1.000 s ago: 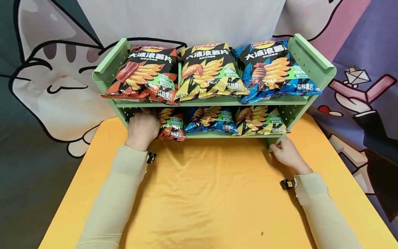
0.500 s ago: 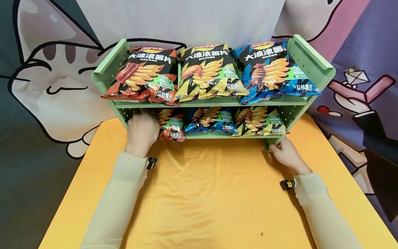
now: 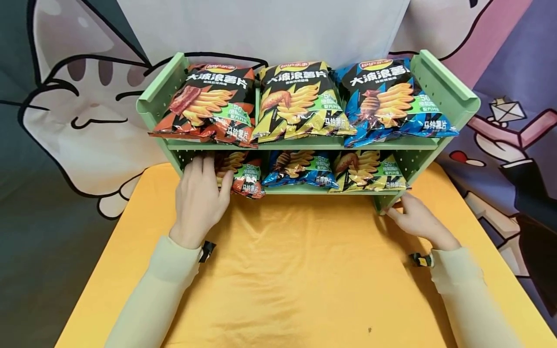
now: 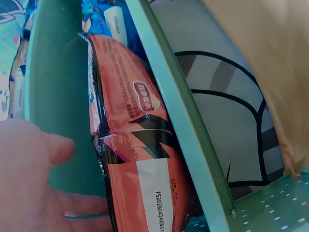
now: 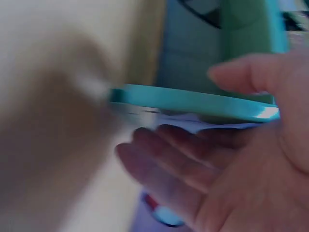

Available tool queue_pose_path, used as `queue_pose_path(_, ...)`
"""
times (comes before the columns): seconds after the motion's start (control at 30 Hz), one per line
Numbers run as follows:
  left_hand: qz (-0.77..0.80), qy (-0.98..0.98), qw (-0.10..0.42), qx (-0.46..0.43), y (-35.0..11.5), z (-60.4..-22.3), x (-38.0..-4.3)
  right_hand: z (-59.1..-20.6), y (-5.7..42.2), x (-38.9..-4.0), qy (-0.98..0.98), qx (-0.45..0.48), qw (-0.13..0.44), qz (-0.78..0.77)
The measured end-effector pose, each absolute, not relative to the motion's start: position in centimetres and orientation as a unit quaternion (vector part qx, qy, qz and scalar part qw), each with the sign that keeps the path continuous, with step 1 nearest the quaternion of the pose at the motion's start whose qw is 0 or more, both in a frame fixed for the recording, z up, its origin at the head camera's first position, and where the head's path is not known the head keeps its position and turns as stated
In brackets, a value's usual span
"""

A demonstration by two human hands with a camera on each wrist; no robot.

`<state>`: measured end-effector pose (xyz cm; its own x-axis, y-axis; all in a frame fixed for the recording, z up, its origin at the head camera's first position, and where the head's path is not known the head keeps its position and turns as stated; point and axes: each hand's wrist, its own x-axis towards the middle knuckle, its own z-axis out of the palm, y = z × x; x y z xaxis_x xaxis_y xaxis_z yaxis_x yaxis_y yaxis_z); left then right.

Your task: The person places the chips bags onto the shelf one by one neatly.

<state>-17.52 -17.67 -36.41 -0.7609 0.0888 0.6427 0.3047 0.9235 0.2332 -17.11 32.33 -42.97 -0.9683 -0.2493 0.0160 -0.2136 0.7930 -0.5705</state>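
Note:
A green two-tier rack (image 3: pixel 300 143) holds bags of potato chips. My left hand (image 3: pixel 201 198) is at the lower tier's left end, its fingers reaching in beside a red chip bag (image 3: pixel 248 180). In the left wrist view the thumb stands apart from the red bag (image 4: pixel 140 121), with fingertips right at its edge. My right hand (image 3: pixel 415 218) is beside the rack's lower right leg (image 3: pixel 386 201). In the right wrist view its thumb and loosely extended fingers lie on either side of the green panel edge (image 5: pixel 193 100), not wrapped round it.
On the upper tier lie a red bag (image 3: pixel 209 106), a yellow bag (image 3: pixel 302 101) and a blue bag (image 3: pixel 391 104). Below, a blue bag (image 3: pixel 300 169) and a yellow bag (image 3: pixel 370 171) sit right of the red one. A yellow cloth (image 3: pixel 287 270) covers the table; a printed backdrop (image 3: pixel 270 29) hangs behind.
My left hand has drawn back toward me from inside the lower tier, its fingers and thumb now showing. The right hand has loosened and shifted slightly outward from the leg. The bags stay put.

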Motion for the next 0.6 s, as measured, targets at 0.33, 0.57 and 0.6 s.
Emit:
queue_pose_path(0.33, -0.170, -0.900, 0.362, -0.175, -17.7, -36.6, -14.1, -35.9, 31.3, -12.3, 0.955, -0.107, -0.143, -0.238)
queue_pose_path(0.57, -0.139, -0.912, 0.317, -0.219, -16.9, -36.3, -11.8, -33.5, 27.7, -9.9, 0.925, -0.150, -0.281, -0.206)
queue_pose_path(0.6, -0.133, -0.918, 0.302, -0.220, -16.7, -36.4, -11.5, -33.3, 27.1, -9.9, 0.923, -0.170, -0.277, -0.206)
